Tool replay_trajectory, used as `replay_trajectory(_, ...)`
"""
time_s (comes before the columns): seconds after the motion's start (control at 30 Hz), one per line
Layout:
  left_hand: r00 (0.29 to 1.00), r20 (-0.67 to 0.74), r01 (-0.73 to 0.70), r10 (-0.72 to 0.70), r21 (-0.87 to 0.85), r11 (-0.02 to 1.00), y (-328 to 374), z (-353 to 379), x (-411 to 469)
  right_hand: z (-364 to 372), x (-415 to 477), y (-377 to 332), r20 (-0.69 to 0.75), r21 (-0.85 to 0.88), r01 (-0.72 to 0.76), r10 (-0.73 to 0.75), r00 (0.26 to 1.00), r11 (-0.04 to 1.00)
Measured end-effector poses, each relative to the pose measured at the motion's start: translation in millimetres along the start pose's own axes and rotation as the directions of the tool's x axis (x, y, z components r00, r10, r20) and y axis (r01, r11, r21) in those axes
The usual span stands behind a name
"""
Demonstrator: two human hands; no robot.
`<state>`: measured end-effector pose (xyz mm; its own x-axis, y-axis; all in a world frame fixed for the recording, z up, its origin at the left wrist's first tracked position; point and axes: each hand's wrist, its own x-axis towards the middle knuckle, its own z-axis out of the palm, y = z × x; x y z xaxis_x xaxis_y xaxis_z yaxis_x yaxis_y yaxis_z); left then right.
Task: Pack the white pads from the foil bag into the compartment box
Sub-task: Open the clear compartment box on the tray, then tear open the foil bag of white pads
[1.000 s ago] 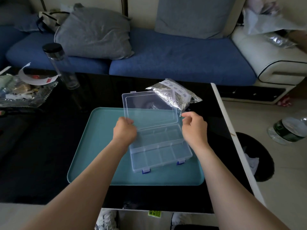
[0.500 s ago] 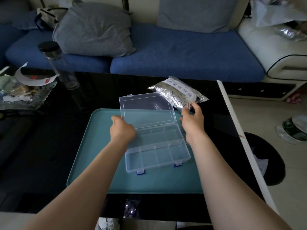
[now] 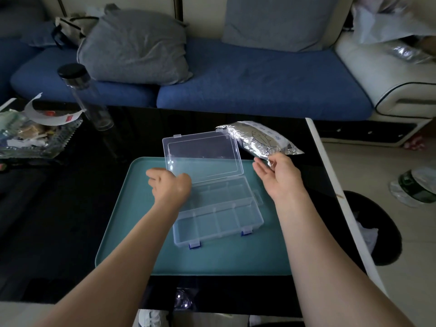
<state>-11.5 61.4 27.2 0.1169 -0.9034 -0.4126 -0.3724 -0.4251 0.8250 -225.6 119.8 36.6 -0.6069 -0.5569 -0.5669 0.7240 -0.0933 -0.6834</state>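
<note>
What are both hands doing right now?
Left hand: loosely curled by the box lid, holding nothing.
Right hand: thumb pinches the foil bag at its near end.

compartment box (image 3: 218, 204) – clear, lid open, on tray | foil bag (image 3: 258, 140) – crinkled, behind

A glossy black worktop (image 3: 70, 220) fills the lower view, its pale edge running along at 3 o'clock. Behind it, from 10 to 2 o'clock, stands a sofa (image 3: 259, 79) with blue seat cushions. A slumped grey pillow (image 3: 134, 48) lies on it at 11 o'clock, and a grey back cushion (image 3: 278, 22) leans upright at 1 o'clock. A cream armrest (image 3: 368, 74) with dark piping closes the sofa at 2 o'clock. Pale floor (image 3: 401, 279) shows at 3 to 4 o'clock, with a dark round bin (image 3: 382, 244) just beside the worktop. The light is dim.
</note>
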Motion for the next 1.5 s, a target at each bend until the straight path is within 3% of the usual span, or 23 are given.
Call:
replay_trajectory(0.2,0.970,0.187,-0.194,0.155,0.214,0.957,-6.7,3.7,-20.1,-10.2,-25.4,-15.9,-0.028,0.254,0.151,-0.149,0.989,0.955)
replay_trajectory(0.3,0.943,0.292,-0.268,0.162,0.371,0.889,-10.3,10.6,-28.3,-18.3,-41.4,-21.9,0.007,0.286,0.181,-0.191,0.982,0.941)
replay_trajectory(0.47,0.907,0.365,-0.353,0.210,0.388,0.851,-8.5,19.5,-42.8,-36.1,-68.9,-17.8,0.068,0.265,0.183,-0.208,0.976,0.947)
replay_trajectory(0.63,0.887,0.343,-0.429,0.308,0.369,0.825,-10.5,23.3,-52.4,-53.5,-91.3,-11.9,0.188,0.228,0.117,-0.162,0.969,0.966)
replay_trajectory(0.77,0.898,0.199,-0.431,0.392,0.222,0.874,-6.3,14.8,-64.8,-60.6,-107.8,-8.1,0.286,0.147,0.088,-0.128,0.950,0.985)
replay_trajectory(0.83,0.905,0.238,-0.345,0.353,-0.077,0.936,1.7,8.0,-77.2,-60.8,-114.5,-4.5,0.352,0.093,0.067,-0.096,0.931,0.993)
replay_trajectory(0.9,0.880,0.381,-0.130,0.284,-0.382,0.915,8.5,2.1,-92.1,-59.7,-122.5,0.6,0.412,0.011,0.065,-0.064,0.909,0.998)
replay_trajectory(1.03,0.845,0.494,0.157,0.205,-0.595,0.788,9.1,-17.5,-114.7,-58.3,-143.8,14.2,0.436,-0.252,0.121,0.002,0.900,0.960)
replay_trajectory(1.17,0.847,0.521,0.347,0.104,-0.692,0.632,4.5,-33.5,-122.4,-60.6,-157.1,28.9,0.433,-0.504,0.248,-0.006,0.901,0.827)
replay_trajectory(1.33,0.907,0.421,0.332,-0.009,-0.700,0.633,-3.9,-43.2,-121.7,-50.1,-172.4,34.1,0.481,-0.713,0.461,-0.110,0.870,0.528)
replay_trajectory(1.43,0.909,0.417,0.313,-0.011,-0.664,0.679,-10.9,-49.0,-117.7,-36.7,-182.6,36.8,0.488,-0.643,0.444,-0.113,0.866,0.624)
replay_trajectory(1.5,0.902,0.432,0.287,0.018,-0.630,0.722,-15.8,-52.2,-119.5,-26.9,-185.0,41.0,0.439,-0.560,0.466,-0.231,0.868,0.685)
